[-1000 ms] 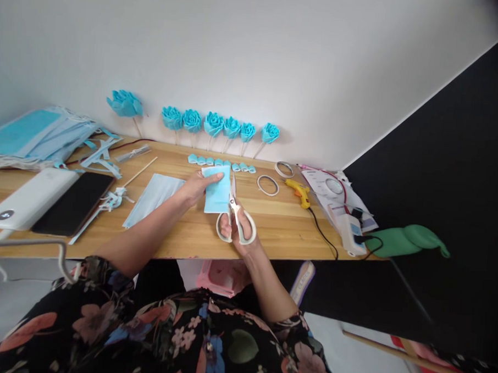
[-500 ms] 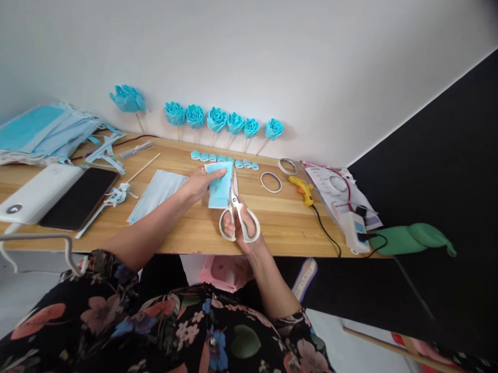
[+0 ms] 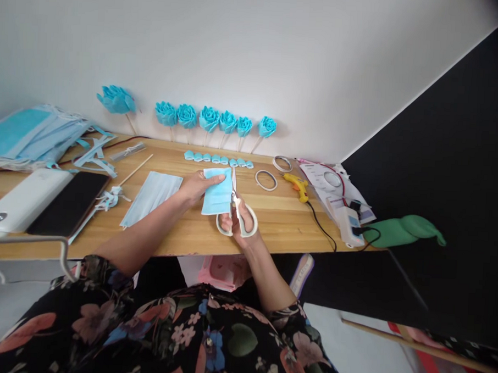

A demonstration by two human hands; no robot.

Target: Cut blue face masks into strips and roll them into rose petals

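Blue sheet (image 3: 215,195) is pinched by left hand (image 3: 194,185); scissors (image 3: 234,197) are gripped by right hand (image 3: 242,237). 7 flowers (image 3: 209,119) are propped behind.

On the desk (image 3: 286,226), a white device (image 3: 25,199) lies just beside a dark phone (image 3: 69,203) at the left, a power strip (image 3: 348,225) sits near a green object (image 3: 398,230) at the right, with a pink basket (image 3: 217,282) below.

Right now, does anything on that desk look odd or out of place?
Nothing looks spilled. The far-left blue flower stands apart, its petals spread looser than those of the other flowers. Cut blue strips lie jumbled beside the mask stack, unlike the neat line of small blue pieces.
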